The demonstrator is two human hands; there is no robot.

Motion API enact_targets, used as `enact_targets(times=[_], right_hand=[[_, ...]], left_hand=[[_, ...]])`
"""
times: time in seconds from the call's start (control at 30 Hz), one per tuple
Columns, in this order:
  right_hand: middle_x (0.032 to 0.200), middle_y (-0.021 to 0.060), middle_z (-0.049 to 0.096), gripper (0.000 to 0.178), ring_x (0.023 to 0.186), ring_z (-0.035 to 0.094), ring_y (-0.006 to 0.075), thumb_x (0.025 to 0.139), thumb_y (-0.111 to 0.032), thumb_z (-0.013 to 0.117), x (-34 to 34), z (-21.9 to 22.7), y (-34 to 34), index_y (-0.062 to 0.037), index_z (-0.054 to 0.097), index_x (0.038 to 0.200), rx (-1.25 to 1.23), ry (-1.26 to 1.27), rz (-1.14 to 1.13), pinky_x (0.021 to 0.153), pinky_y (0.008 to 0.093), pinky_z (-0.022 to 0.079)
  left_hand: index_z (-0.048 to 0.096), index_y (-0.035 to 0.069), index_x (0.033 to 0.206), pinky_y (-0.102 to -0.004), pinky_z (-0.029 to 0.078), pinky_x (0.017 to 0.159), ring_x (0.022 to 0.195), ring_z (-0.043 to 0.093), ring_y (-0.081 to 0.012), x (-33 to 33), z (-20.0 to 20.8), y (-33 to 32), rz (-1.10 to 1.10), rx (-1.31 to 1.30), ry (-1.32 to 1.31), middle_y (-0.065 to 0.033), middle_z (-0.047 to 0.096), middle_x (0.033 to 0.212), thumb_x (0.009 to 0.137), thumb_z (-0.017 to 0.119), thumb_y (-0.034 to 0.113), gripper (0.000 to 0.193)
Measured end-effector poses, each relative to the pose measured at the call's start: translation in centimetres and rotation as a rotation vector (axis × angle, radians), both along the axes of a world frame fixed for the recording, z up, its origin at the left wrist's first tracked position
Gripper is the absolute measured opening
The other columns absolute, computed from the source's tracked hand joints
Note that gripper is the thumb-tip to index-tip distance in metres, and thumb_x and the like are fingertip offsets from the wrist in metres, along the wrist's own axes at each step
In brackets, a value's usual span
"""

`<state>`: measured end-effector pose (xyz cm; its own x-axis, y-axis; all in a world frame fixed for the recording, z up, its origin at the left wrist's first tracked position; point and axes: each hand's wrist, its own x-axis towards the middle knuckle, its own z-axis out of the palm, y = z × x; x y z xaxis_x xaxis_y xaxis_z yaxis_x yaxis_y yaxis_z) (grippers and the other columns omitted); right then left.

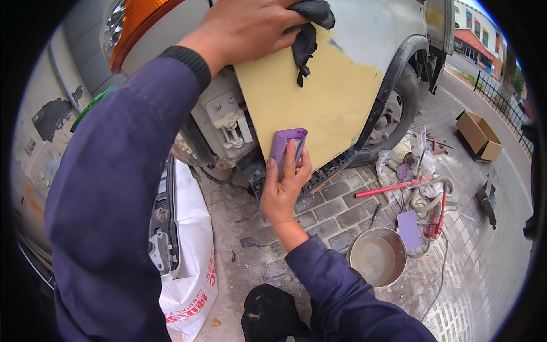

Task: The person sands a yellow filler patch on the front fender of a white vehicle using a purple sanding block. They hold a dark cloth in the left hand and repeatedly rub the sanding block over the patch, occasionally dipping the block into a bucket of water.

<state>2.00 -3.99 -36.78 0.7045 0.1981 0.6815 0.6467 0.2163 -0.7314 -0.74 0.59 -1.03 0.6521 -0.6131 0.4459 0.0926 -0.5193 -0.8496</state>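
Observation:
A vehicle's body panel (319, 91), coated pale yellow with white and grey paint above, stands before me. High on it, my left hand (248, 28) grips a dark, limp rag (306, 48), one end of which hangs down over the yellow coat. My right hand (285, 182) holds a purple sheet of sandpaper (280, 142), folded around what looks like a block, near the panel's lower left corner. Thumb and fingers press on it from the front. Whatever lies under the sandpaper is mostly hidden.
A bucket of cloudy water (377, 256) stands on the paving at right, with a flat purple sheet (408, 229) beside it. Beyond are a red-handled tool (393, 186), plastic bags, a wheel (393, 114) and a cardboard box (478, 137). A white sack (191, 251) lies left.

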Motion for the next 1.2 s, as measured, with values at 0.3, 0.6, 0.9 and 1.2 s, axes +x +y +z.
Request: enact_targets(times=[0.3,0.6,0.9,1.2], right_hand=[[0.152,0.0315,0.052,0.061,0.135,0.055,0.0474,0.115,-0.038,0.057,18.3,3.4,1.9,-0.0076,0.051,0.168,0.32,0.411,-0.085,0.121,0.056,0.038],[0.165,0.0338,0.037,0.064,0.151,0.036,0.0476,0.112,-0.025,0.064,6.7,1.2,0.6,-0.0093,0.046,0.172,-0.018,0.054,-0.08,0.128,0.0556,0.027],[0.146,0.0319,0.062,0.056,0.129,0.063,0.0399,0.116,-0.026,0.056,15.8,2.5,2.6,0.0025,0.052,0.164,0.238,0.341,-0.148,0.11,0.0458,0.049],[0.152,0.0291,0.057,0.06,0.138,0.057,0.0407,0.115,-0.025,0.058,7.6,2.1,2.5,-0.0042,0.047,0.17,0.042,0.116,-0.357,0.12,0.0455,0.042]], left_hand=[[0.087,0.015,0.102,-0.049,0.047,0.118,0.129,0.065,-0.027,0.3,0.1,-0.4,0.12,0.038,-0.001,-0.0071,0.072,0.139,0.084,0.083,0.026,0.022],[0.086,0.012,0.096,-0.0511,0.048,0.116,0.129,0.065,-0.0289,0.2,0.3,0.2,0.041,0.006,0.059,-0.0091,0.072,0.139,0.082,0.087,0.029,0.022],[0.081,0.011,0.091,-0.0449,0.048,0.11,0.118,0.067,-0.025,-0.2,-0.1,1.0,-0.071,-0.044,0.024,-0.0052,0.073,0.123,0.081,0.085,0.029,0.021],[0.079,0.012,0.078,-0.044,0.05,0.102,0.104,0.068,-0.0241,0.3,-0.3,2.2,-0.183,-0.035,-0.008,-0.0036,0.072,0.1,0.081,0.076,0.024,0.013]])
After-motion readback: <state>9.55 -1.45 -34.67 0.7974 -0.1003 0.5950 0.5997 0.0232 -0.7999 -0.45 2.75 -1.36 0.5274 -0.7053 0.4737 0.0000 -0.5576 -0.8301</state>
